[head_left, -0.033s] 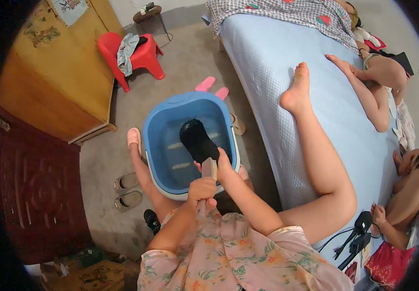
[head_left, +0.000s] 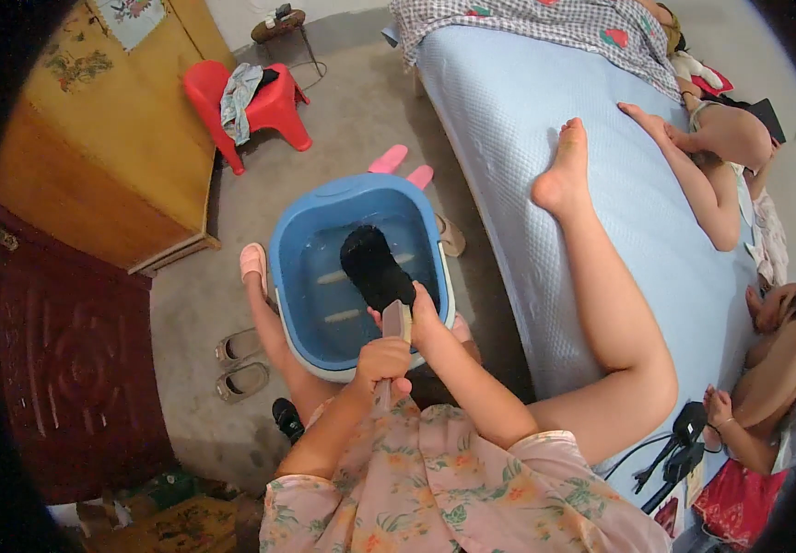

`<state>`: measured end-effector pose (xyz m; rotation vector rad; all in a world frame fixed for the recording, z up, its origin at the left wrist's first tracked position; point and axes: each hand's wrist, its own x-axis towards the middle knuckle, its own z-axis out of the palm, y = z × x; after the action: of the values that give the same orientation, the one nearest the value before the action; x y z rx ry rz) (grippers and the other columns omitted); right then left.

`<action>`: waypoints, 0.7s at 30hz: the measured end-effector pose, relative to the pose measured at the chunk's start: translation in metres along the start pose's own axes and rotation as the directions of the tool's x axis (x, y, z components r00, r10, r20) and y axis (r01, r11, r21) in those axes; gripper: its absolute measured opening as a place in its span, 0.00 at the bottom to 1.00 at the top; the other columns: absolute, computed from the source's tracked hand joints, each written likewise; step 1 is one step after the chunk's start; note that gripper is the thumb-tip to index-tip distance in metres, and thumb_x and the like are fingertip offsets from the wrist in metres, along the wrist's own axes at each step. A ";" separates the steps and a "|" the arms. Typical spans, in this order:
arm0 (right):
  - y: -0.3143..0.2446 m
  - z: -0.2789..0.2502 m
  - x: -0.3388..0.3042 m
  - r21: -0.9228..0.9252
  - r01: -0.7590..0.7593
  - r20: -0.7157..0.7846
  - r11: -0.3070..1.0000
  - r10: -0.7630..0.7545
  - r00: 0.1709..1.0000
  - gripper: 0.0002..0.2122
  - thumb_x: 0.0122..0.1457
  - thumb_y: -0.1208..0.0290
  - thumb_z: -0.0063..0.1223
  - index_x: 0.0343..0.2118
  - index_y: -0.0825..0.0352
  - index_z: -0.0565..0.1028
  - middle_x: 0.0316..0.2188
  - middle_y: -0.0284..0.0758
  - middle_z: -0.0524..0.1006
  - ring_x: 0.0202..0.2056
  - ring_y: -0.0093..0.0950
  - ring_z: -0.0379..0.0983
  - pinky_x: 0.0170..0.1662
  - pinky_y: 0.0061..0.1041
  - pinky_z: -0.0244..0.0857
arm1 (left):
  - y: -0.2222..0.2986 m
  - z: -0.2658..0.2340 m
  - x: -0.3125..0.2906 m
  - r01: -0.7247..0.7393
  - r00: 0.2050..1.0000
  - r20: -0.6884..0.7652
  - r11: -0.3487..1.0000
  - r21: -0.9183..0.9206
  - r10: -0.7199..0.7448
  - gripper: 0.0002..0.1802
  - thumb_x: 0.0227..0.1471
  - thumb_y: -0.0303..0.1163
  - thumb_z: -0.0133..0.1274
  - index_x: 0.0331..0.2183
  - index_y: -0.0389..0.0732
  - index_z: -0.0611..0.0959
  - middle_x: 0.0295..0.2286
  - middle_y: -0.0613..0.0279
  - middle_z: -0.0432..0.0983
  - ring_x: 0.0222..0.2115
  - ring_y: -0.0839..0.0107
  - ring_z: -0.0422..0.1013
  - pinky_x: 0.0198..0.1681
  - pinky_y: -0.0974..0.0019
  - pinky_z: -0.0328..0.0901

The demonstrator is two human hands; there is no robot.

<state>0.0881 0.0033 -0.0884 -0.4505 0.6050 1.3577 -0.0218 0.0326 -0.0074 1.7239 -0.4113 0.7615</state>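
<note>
My left hand [head_left: 383,359] is closed round the handle of a scrub brush [head_left: 398,321], whose pale bristles face right. My right hand [head_left: 425,318] grips the near end of a black shoe [head_left: 372,263], its toe pointing away from me. The brush head is close by my right fingers; whether it touches the shoe I cannot tell. Both hands are over the near right part of a blue basin [head_left: 289,304] holding some water. My right fingers are partly hidden behind the brush and shoe.
The basin stands on the floor between a bare leg with a pink slipper [head_left: 252,263] and the bed [head_left: 499,175]. A bare leg [head_left: 601,276] rests on the bed; other people sit farther right. A red chair [head_left: 274,115], pink slippers [head_left: 387,159] and beige shoes [head_left: 241,382] are around.
Fine droplets show near the shoe's toe, which looks less glossy. Both hands keep their places.
</note>
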 end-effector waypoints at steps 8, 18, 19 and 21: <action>-0.001 -0.016 0.008 -0.041 -0.022 0.027 0.999 0.023 0.999 0.23 0.50 0.50 0.30 0.40 0.64 0.63 0.36 0.41 0.66 0.34 0.37 0.64 0.37 0.36 0.60 | -0.049 -0.021 0.009 -0.088 0.920 0.391 0.974 0.208 0.000 0.18 0.36 0.37 0.50 0.08 0.41 0.64 0.10 0.63 0.57 0.13 0.62 0.57 0.14 0.66 0.50; 0.001 0.002 -0.001 0.070 -0.005 0.010 0.998 0.004 1.000 0.21 0.52 0.51 0.26 0.41 0.62 0.61 0.35 0.38 0.67 0.35 0.35 0.64 0.34 0.35 0.62 | -0.160 -0.081 0.031 0.155 0.977 0.084 0.923 0.352 -0.196 0.19 0.40 0.34 0.45 0.08 0.36 0.60 0.09 0.58 0.53 0.10 0.63 0.52 0.13 0.66 0.46; 0.001 0.001 -0.002 0.059 -0.006 0.026 0.998 0.004 1.000 0.21 0.52 0.51 0.27 0.42 0.62 0.60 0.36 0.38 0.66 0.35 0.37 0.64 0.34 0.35 0.62 | -0.169 -0.081 0.034 0.136 0.975 0.109 0.902 0.409 -0.196 0.15 0.35 0.25 0.48 0.09 0.35 0.60 0.09 0.56 0.52 0.10 0.63 0.52 0.13 0.66 0.46; 0.001 0.003 -0.003 0.086 0.013 0.003 0.996 -0.013 1.000 0.22 0.52 0.51 0.27 0.42 0.62 0.60 0.36 0.39 0.66 0.35 0.37 0.64 0.35 0.36 0.62 | -0.186 -0.080 0.040 0.180 0.965 0.099 0.891 0.416 -0.241 0.16 0.35 0.26 0.49 0.09 0.35 0.60 0.09 0.56 0.52 0.10 0.63 0.52 0.13 0.66 0.45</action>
<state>0.0875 0.0033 -0.0838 -0.3818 0.6542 1.3147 0.1017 0.1670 -0.1037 2.1840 -0.1645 0.5866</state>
